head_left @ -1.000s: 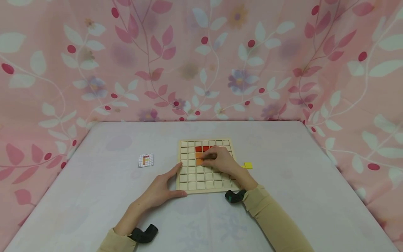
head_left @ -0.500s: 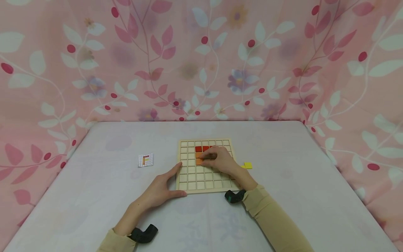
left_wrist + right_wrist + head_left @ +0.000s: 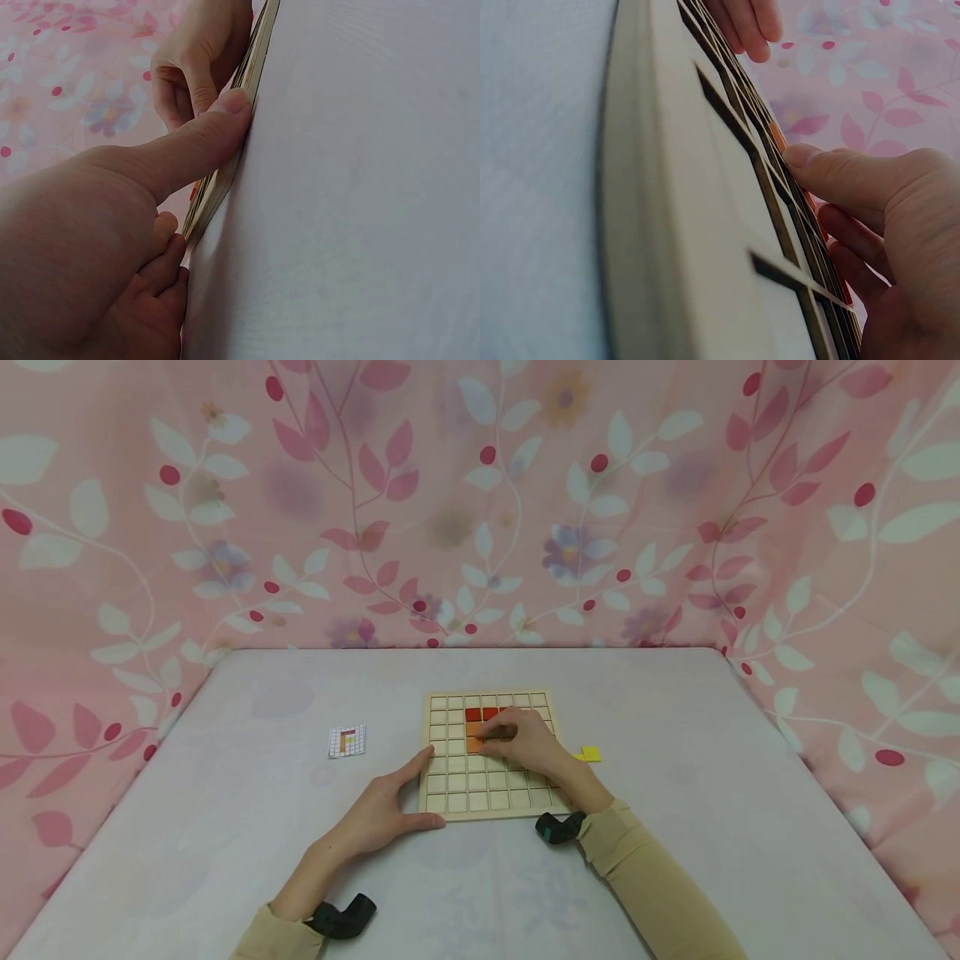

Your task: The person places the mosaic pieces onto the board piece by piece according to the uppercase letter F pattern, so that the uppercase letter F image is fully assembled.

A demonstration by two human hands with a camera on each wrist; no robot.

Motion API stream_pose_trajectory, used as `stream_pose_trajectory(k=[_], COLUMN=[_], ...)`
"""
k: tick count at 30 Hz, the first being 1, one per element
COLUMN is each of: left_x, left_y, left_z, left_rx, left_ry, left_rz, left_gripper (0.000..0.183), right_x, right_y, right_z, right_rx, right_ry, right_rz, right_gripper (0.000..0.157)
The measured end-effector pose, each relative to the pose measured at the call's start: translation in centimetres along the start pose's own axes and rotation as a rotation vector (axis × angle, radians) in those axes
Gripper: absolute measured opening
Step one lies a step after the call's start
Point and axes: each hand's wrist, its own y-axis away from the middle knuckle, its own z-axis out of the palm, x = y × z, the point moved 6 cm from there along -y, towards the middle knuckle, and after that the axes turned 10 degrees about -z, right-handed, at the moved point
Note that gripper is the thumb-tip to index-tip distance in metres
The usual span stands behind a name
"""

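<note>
A wooden grid board lies mid-table. My left hand rests at its near left corner, the thumb against the near edge and the index fingertip at the left side. In the left wrist view that thumb presses on the board's edge. Over the grid, my right hand pinches an orange tile between thumb and index finger, down at its cell. The right wrist view has the thumb touching the orange. Behind it lie another orange tile and red tiles, partly covered by the hand.
A small printed pattern card lies left of the board. Yellow tiles lie by its right side, partly hidden behind the right wrist. A floral cloth hangs behind the pale table.
</note>
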Motion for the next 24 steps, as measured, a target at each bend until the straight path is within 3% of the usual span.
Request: stream_pose_trajectory(k=[5, 12, 24], left_x=[0.0, 0.1, 0.1], left_y=[0.0, 0.0, -0.1], left_z=[-0.1, 0.1, 0.0], left_rx=[-0.003, -0.008, -0.005], left_ry=[0.003, 0.006, 0.001], left_rz=[-0.005, -0.016, -0.005], left_gripper=[0.105, 0.106, 0.106], right_x=[-0.3, -1.1, 1.3], right_y=[-0.3, 0.5, 6.0], right_z=[-0.6, -3.9, -8.4], right_rx=[0.0, -0.017, -0.049], right_ry=[0.028, 0.069, 0.127], right_rz=[0.02, 0.068, 0.163], right_gripper=[0.021, 0.026, 0.025])
